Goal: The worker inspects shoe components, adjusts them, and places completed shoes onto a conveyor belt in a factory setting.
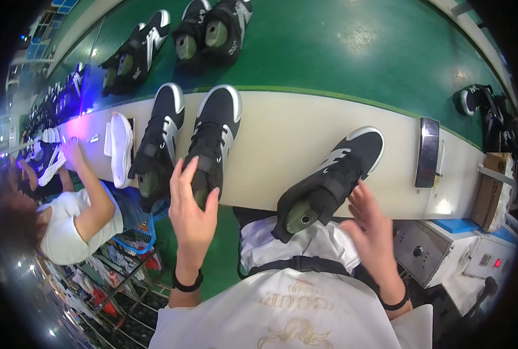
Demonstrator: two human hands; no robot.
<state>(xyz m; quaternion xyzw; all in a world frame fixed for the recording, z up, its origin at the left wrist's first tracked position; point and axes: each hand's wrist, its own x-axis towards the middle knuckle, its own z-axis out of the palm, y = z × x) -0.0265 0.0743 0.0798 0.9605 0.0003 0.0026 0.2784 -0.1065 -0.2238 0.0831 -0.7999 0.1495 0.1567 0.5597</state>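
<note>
Three black sport shoes with silver toe caps and olive heel pieces are on the cream work surface in front of me. My left hand (192,218) is at the heel of the middle shoe (213,122), its fingers stretched over the collar and its thumb apart on the other side. Just left of that stands a matching shoe (163,131). To the right a single shoe (332,183) lies tilted, its heel jutting over the near edge toward me. Beside its collar is my right hand (372,232), fingers spread, thumb below; firm contact cannot be made out.
Behind the work surface (259,192) runs a green belt (329,52) carrying more shoes (212,35). White soles (121,150) lie at left, near a co-worker in a white shirt (75,224). At right are a dark glossy plate (428,152), a cardboard box (490,192) and a metal control box (425,250).
</note>
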